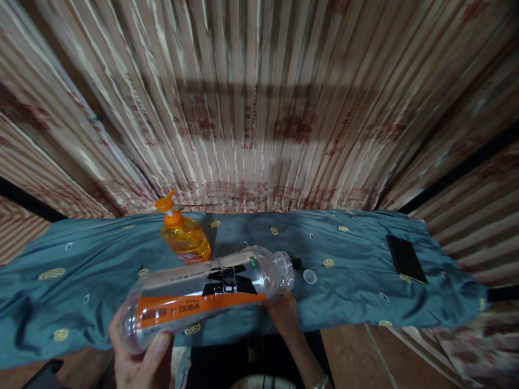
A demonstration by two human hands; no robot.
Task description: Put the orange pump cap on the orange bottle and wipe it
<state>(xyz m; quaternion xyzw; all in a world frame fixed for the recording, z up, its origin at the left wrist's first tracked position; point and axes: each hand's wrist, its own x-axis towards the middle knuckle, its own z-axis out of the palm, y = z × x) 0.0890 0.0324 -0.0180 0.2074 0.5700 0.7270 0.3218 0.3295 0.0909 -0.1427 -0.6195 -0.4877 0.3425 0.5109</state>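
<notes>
Clear plastic bottle [203,294] held sideways above tabletop [357,281], uncapped. Left hand [140,359] grip wrapped round base; right hand [284,313] grip pinching under neck. White cap [310,276] lies on cloth just beyond mouth (orange pump bottle [182,232] behind). Judged step: handling opened bottle; next calls for steady level hold.

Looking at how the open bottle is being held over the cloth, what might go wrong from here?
The clear bottle is held sideways by the left hand and right hand with its cap off, so any liquid left inside could run onto the blue cloth. Its neck points toward the white cap, which could be knocked off the edge. The orange pump bottle stands close behind and might be tipped.
</notes>
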